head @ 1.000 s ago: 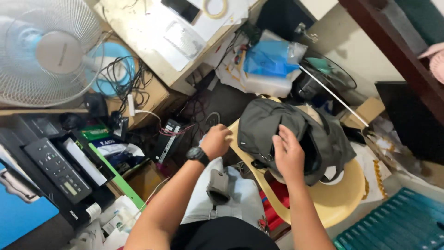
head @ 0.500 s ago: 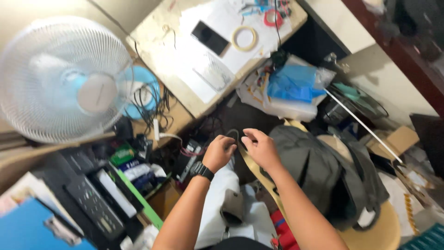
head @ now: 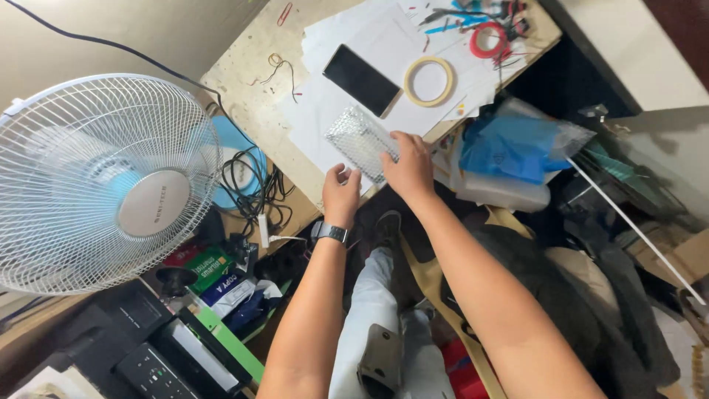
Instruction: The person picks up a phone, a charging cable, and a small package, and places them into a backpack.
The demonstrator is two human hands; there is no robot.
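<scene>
A person's 2 hands meet at the near edge of a cluttered worktop, where the right hand presses its fingers onto a bubble-wrap pouch and the left hand curls loosely just beside it, gripping nothing. The step in hand appears to be taking up the pouch, which calls for a firm pinch; whether it holds anything cannot be told. A black phone and a tape roll lie farther back.
</scene>
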